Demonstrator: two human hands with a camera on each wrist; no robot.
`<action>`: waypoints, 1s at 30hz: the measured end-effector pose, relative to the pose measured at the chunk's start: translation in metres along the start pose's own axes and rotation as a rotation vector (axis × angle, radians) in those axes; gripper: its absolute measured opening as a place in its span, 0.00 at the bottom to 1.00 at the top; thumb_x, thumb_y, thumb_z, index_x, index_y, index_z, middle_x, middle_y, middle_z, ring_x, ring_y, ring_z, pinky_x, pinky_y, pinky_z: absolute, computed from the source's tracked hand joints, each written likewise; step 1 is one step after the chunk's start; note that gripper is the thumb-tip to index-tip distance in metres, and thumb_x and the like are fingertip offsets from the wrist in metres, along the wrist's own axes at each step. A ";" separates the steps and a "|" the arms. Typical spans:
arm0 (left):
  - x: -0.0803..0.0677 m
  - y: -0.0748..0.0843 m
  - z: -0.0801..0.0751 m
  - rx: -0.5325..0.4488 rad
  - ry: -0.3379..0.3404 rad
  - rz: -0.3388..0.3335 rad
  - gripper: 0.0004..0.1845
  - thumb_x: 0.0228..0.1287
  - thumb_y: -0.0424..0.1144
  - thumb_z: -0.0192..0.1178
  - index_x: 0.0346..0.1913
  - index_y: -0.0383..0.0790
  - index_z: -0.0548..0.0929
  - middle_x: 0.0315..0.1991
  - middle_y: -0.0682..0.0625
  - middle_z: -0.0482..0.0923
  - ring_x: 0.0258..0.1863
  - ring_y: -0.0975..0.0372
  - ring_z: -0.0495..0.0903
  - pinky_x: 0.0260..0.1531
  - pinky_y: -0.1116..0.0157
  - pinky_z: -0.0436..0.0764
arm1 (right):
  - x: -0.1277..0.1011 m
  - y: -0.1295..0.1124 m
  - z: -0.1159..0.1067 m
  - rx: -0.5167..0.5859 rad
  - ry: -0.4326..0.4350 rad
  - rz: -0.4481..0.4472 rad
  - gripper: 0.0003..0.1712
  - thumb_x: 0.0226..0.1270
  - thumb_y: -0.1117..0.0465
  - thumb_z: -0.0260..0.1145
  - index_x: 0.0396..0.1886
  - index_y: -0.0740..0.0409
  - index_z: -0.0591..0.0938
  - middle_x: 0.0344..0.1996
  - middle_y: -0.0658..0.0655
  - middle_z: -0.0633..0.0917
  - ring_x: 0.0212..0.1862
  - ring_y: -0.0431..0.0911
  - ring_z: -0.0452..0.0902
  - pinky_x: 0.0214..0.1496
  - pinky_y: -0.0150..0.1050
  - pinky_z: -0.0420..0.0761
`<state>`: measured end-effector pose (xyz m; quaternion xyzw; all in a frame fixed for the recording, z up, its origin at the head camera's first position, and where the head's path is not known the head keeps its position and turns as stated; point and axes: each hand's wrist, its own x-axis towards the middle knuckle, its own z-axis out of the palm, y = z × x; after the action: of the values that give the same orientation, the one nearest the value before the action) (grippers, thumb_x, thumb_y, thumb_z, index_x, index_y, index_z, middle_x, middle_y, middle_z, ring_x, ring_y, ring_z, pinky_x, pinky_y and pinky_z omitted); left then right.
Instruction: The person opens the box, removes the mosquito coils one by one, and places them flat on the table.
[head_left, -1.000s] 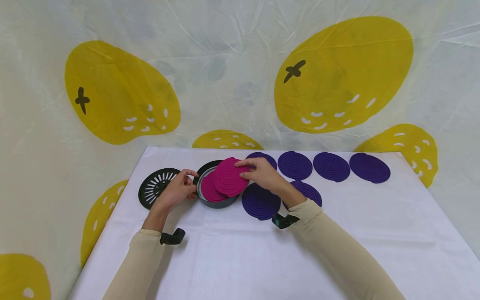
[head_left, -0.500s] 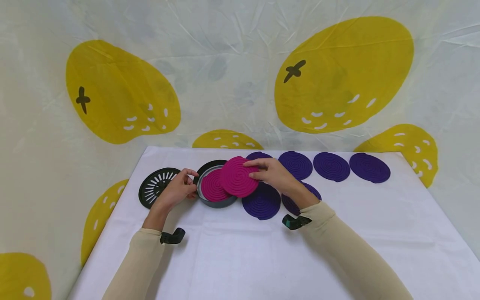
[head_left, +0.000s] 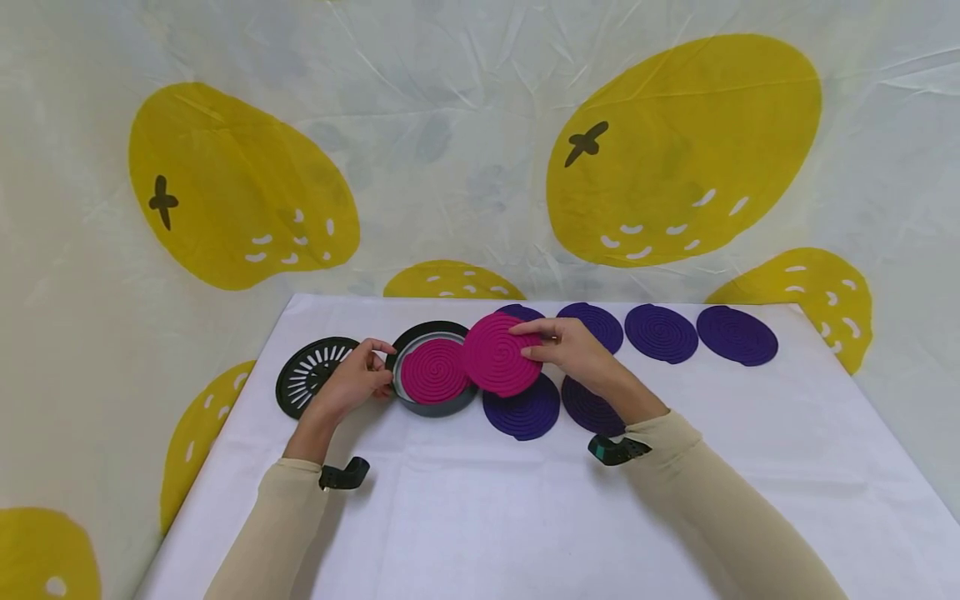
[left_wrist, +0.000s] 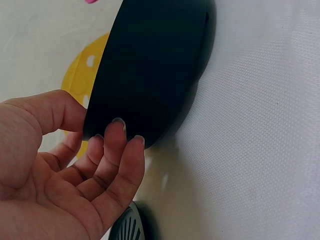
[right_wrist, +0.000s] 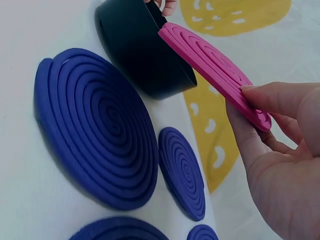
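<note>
Right now my left hand [head_left: 352, 379] grips the near-left rim of the black tin [head_left: 435, 407], thumb on one side and fingers curled against the wall, which I judge keeps the tin from sliding on the white cloth [head_left: 525, 500]. One pink coil [head_left: 433, 371] lies flat inside the tin. My right hand [head_left: 573, 350] pinches a second pink coil [head_left: 501, 353] by its right edge, thumb below and fingers on top, holding it tilted and raised just right of the tin, over a purple coil [head_left: 522, 414] on the cloth. That edge pinch probably spares the brittle spiral. A slotted lid [head_left: 307, 385] rests left of the tin, more purple coils [head_left: 660, 332] line the far edge.

Compared with a second ago, the held coil has come off the one in the tin and moved right, clear of the rim; my left hand has not shifted.
</note>
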<state>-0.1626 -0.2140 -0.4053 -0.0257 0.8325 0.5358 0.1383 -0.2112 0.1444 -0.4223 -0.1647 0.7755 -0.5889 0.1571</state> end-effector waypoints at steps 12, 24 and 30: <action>-0.003 0.001 0.000 -0.002 0.000 0.007 0.23 0.67 0.22 0.54 0.64 0.28 0.67 0.34 0.42 0.67 0.31 0.50 0.82 0.39 0.55 0.84 | -0.017 0.007 -0.019 -0.008 0.032 0.001 0.22 0.65 0.65 0.72 0.59 0.53 0.85 0.56 0.59 0.83 0.38 0.44 0.83 0.43 0.36 0.84; -0.001 -0.002 0.000 -0.012 -0.003 0.009 0.23 0.67 0.23 0.54 0.64 0.28 0.67 0.34 0.43 0.67 0.32 0.51 0.82 0.39 0.55 0.84 | -0.030 0.017 -0.037 0.030 0.015 0.001 0.23 0.67 0.62 0.71 0.62 0.55 0.83 0.64 0.59 0.79 0.52 0.45 0.82 0.55 0.31 0.81; -0.001 -0.002 0.000 -0.017 -0.007 0.009 0.24 0.67 0.22 0.54 0.65 0.28 0.67 0.34 0.42 0.67 0.32 0.50 0.82 0.39 0.55 0.84 | -0.037 0.022 -0.046 -0.013 0.045 -0.008 0.23 0.67 0.62 0.71 0.62 0.57 0.82 0.64 0.61 0.79 0.50 0.44 0.83 0.53 0.30 0.81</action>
<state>-0.1614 -0.2153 -0.4073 -0.0211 0.8276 0.5436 0.1384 -0.1999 0.2055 -0.4302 -0.1553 0.7819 -0.5881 0.1363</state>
